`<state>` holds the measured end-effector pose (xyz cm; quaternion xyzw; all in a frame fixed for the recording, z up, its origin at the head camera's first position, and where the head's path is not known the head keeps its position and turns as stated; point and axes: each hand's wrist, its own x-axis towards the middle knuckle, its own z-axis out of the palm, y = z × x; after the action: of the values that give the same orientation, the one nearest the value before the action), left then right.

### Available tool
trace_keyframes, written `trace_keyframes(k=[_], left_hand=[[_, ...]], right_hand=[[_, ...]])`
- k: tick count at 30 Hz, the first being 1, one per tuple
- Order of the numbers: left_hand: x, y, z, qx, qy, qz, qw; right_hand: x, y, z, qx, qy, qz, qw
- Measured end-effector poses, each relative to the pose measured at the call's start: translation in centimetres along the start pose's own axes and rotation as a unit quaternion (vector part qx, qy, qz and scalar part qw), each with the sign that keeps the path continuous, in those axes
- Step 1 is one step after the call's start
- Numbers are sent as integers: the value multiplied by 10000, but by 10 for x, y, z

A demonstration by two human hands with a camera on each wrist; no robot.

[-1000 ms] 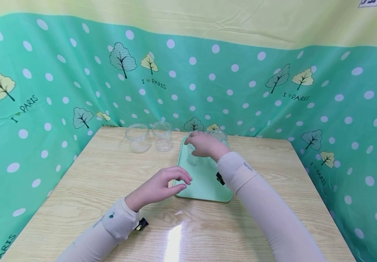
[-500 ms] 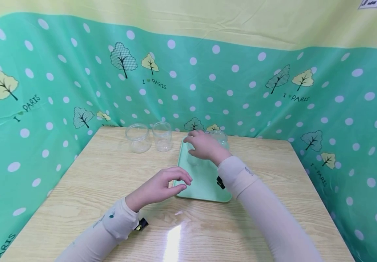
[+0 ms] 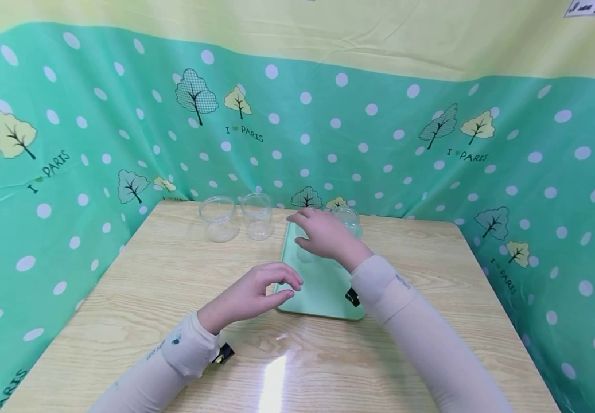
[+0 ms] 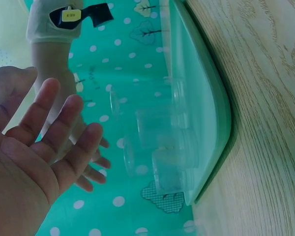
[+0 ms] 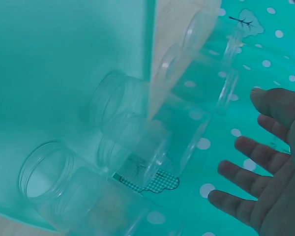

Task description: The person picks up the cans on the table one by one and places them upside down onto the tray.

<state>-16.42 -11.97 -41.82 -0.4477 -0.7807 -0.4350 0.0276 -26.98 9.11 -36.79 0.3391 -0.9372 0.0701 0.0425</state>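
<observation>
My right hand (image 3: 328, 238) hovers above the far part of a pale green tray (image 3: 323, 292), fingers spread and holding nothing. Below it, partly hidden in the head view, a clear plastic cup (image 3: 306, 252) stands on the tray. Another clear cup (image 3: 347, 215) shows just behind the hand at the right. Side views reveal several clear cups (image 4: 168, 172) set close together on the tray. In the right wrist view, the fingers (image 5: 246, 179) are apart from the cups (image 5: 96, 201). My left hand (image 3: 251, 292) hangs relaxed at the tray's near left side, holding nothing.
Two more clear cups stand on the wooden table (image 3: 173, 275) left of the tray, a wide one (image 3: 218, 221) and a narrower one (image 3: 257, 218). A green dotted curtain (image 3: 400, 155) surrounds the table at the back and both sides.
My right hand's fingers have straightened and spread a little over the cup, and its wrist has shifted slightly right and nearer. The left hand and the cups have stayed in place.
</observation>
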Motion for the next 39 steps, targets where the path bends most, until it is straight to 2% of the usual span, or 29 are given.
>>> trace_keyframes(k=[8, 17, 26, 32, 39], left_hand=[[0, 1, 0, -97, 26, -11, 9999], [1, 0, -1, 2, 83, 29, 10000], [1, 0, -3, 63, 111, -2, 9999], [1, 0, -5, 137, 58, -104, 9998], [-1, 4, -9, 348, 32, -185, 9992]], right_hand=[[-11, -4, -1, -147, 249, -245, 9993], [-24, -5, 4, -123, 468, -489, 9976], [-40, -8, 7, -234, 943, -840, 9917], [-55, -7, 13, -143, 1248, -1018, 9868], [-73, -7, 21, 127, 1344, -1078, 9850]])
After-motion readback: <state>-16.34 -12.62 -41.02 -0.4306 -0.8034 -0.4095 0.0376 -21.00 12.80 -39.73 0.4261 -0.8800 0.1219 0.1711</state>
